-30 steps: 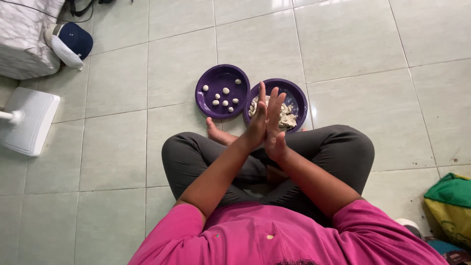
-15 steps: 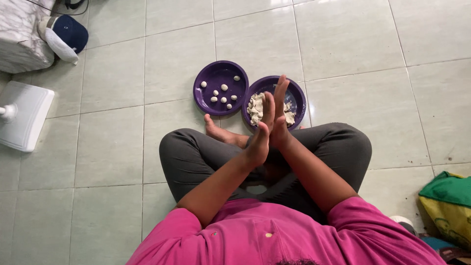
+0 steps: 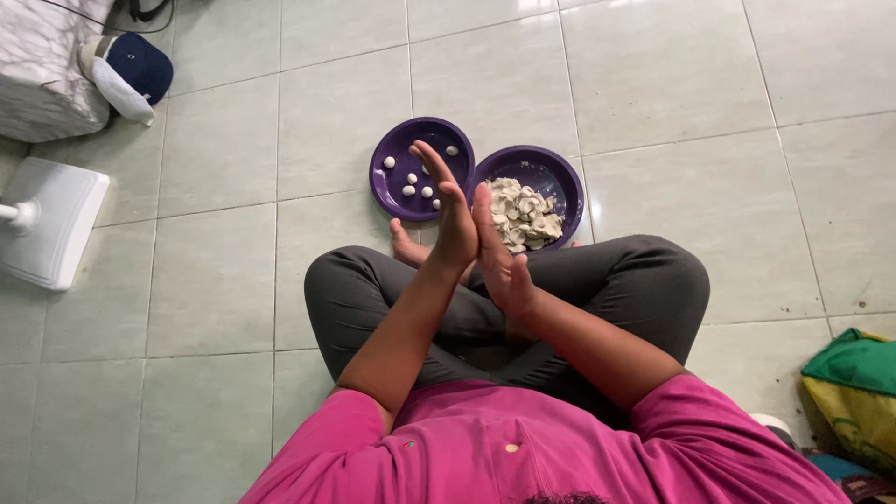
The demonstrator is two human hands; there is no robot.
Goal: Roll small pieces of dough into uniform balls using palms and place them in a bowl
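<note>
Palms flat together, left hand [image 3: 452,219] over right hand [image 3: 501,266], dough bit hidden between, can't see it. Light even circles; dough plate [image 3: 571,187] sits by my knees.

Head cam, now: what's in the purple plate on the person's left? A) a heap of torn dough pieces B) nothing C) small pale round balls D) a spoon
C: the left purple plate holds a few small pale balls, spaced apart; the heap of dough pieces sits in the right purple plate.
</note>
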